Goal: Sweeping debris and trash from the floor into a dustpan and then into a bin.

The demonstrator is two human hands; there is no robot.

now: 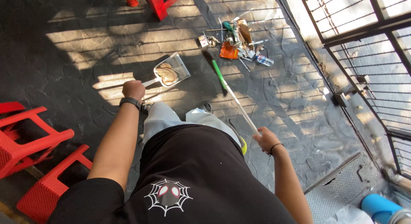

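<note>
Left hand clenched on dustpan handle; right hand clenched on broom | risk: litter pile scattered if swept too hard

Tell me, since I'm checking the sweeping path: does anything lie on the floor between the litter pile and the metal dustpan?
Nothing visible does. The dark stone floor between the pile of mixed litter and the open mouth of the grey metal dustpan shows only sunlight stripes.

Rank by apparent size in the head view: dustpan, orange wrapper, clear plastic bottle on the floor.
1. dustpan, clearly largest.
2. orange wrapper.
3. clear plastic bottle, close to the wrapper in size, so that order is unsure.
</note>
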